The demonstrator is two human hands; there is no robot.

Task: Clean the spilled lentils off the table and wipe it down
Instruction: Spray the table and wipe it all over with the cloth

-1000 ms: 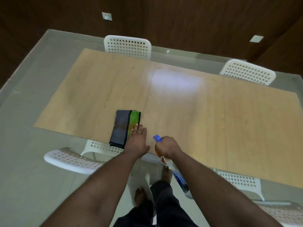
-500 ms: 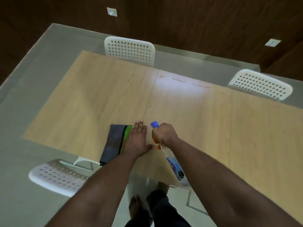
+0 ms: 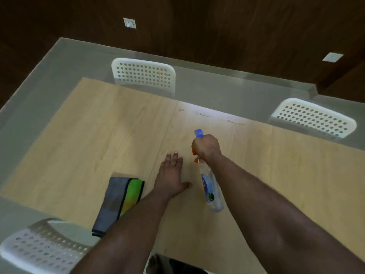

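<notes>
Right hand: my right hand (image 3: 207, 146) is clenched round the neck of the spray bottle (image 3: 210, 187), fingers on its orange trigger, held above the table with the blue nozzle pointing toward the far edge.
Spray bottle: clear body with a blue label, tilted so its base hangs back toward me, just right of my left thumb; whether the base touches the wood I cannot tell.
Left hand: my left hand (image 3: 171, 174) lies flat on the table (image 3: 98, 135), fingers straight and together, thumb spread toward the bottle, grasping nothing.
Cloth: the folded cloth (image 3: 118, 202), grey with a green panel and dark trim, lies just left of my left wrist, apart from the hand, one end overhanging the near edge.
Table: pale wood top with a seam running from near to far edge; faint streaks near the far edge, under a bright glare.
Lentils: I can make out none for certain on the wood.
Chairs: one white perforated chair (image 3: 144, 75) at the far edge, another (image 3: 314, 119) at the far right, a third (image 3: 41, 248) by the near left corner.
Below: my bare foot (image 3: 153, 264) shows under the near edge.
</notes>
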